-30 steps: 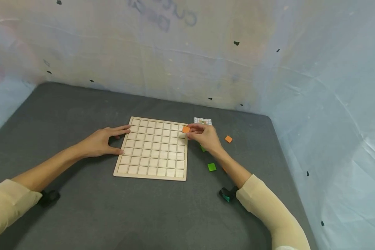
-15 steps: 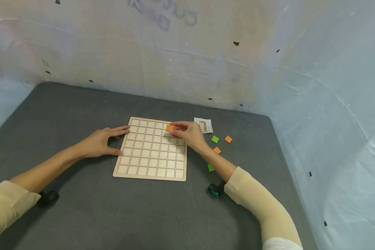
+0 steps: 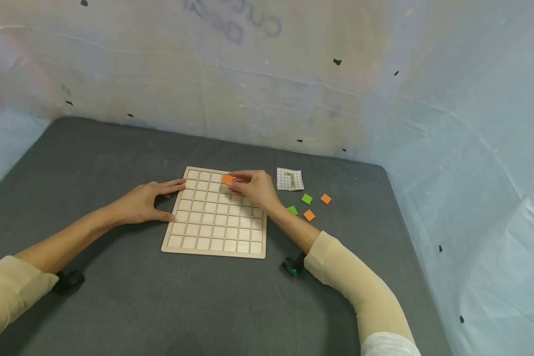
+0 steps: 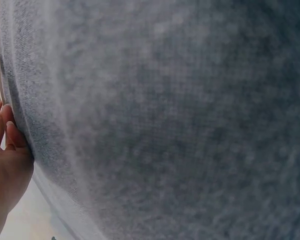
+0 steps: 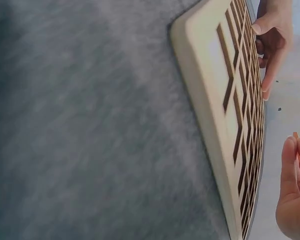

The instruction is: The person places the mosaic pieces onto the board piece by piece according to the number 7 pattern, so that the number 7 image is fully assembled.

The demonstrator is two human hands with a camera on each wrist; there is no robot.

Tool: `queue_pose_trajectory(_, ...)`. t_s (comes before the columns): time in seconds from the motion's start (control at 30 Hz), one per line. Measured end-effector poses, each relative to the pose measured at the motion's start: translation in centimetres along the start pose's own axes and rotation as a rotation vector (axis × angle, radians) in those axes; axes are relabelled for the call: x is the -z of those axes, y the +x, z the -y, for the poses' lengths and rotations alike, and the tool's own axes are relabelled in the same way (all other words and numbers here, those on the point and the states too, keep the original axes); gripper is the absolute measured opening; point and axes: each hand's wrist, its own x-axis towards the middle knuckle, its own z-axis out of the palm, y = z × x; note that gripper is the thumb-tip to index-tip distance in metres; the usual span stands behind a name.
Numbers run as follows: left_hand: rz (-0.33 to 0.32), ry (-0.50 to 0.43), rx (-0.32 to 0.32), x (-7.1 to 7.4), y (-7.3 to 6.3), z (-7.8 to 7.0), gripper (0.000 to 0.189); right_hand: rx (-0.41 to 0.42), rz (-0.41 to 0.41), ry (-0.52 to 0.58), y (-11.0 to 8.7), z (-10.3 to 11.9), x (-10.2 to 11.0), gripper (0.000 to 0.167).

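A pale wooden grid board (image 3: 213,218) with rows of square recesses lies on the dark table. My left hand (image 3: 141,201) rests at the board's left edge, thumb and fingers spread and touching the rim. Between thumb and fingertips my right hand (image 3: 257,188) pinches an orange square tile (image 3: 227,179) over the far row of the board, near its middle. In the right wrist view the right hand (image 5: 293,192) appears at the right edge, with only a sliver of the orange tile showing. The left wrist view catches part of the left hand (image 4: 10,170) at the board's edge.
Right of the board lie two green tiles, one farther (image 3: 307,199) and one partly behind the right forearm (image 3: 292,210), and two orange tiles, one outer (image 3: 326,199) and one nearer (image 3: 309,215). Behind them is a small printed grid card (image 3: 289,179). Sheeting (image 3: 231,99) walls the table's far side.
My right hand has carried the orange tile leftward from the board's right edge to about the middle of the far row. The left hand has stayed at the left edge.
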Motion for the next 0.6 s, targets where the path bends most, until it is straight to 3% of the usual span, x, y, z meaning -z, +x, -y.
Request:
queue_pose_trajectory(0.4,0.009,-0.009,-0.01,-0.1,0.0,0.2,0.092,-0.039,0.08,-0.042,1.0,0.2,-1.8,0.029)
queue_pose_trajectory(0.6,0.019,-0.012,0.005,-0.2,0.0,0.2,0.094,-0.014,0.095,-0.163,1.6,-0.3,-2.3,0.029)
